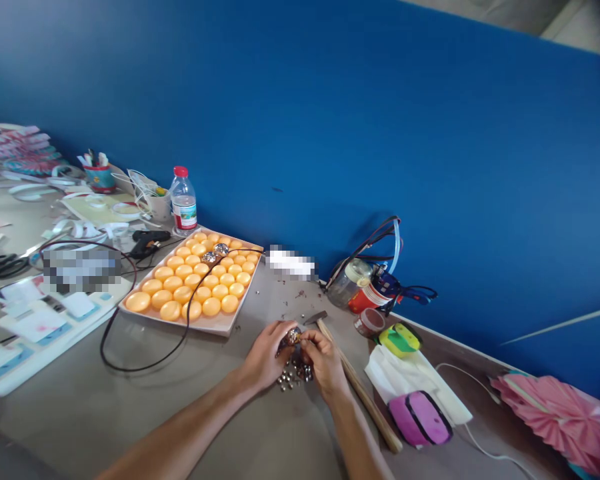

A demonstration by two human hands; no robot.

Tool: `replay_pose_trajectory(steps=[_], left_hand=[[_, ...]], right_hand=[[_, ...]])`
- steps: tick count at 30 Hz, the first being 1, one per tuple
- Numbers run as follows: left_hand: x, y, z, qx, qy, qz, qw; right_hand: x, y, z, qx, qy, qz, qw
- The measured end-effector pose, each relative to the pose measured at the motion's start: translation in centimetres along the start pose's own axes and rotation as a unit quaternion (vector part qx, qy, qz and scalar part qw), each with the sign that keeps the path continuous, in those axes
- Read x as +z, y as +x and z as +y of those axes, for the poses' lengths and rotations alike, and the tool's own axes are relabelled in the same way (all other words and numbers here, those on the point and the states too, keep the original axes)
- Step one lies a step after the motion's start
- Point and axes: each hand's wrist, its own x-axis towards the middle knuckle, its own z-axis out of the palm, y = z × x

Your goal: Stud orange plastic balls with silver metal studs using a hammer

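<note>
At the grey worktop (273,447), the left hand (266,357) cups a shiny ball (293,335), best held steady while the right hand (325,363) pinches at its side, contents unclear.

Shiny ball (293,336) partly behind fingers (279,327)

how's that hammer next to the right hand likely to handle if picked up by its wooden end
The hammer would probably feel head-heavy, since its metal-looking head sits at the far end. The long, straight handle looks stiff. It seems unlikely to roll far, with the head set crosswise.
</note>
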Motion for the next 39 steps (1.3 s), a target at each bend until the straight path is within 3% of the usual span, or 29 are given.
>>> replay_pose_trajectory(steps=[13, 31, 36, 39], left_hand=[[-0.2, 0.0, 0.0, -0.027, 0.012, -0.009, 1.0], [-0.1, -0.2, 0.0, 0.008, 0.031, -0.019, 0.999], [-0.2, 0.1, 0.3, -0.024, 0.002, -0.007, 1.0], [-0.3, 0.2, 0.3, -0.043, -0.002, 0.016, 0.999]], right_hand=[[0.2, -0.2, -0.5, -0.044, -0.113, 0.001, 0.993], [1.2, -0.4, -0.1, -0.011, -0.086, 0.053, 0.995], [-0.1, 0.1, -0.6, -0.07, -0.141, 0.058, 0.986], [-1.4, 0.6, -0.2, -0.121, -0.231, 0.08, 0.962]])
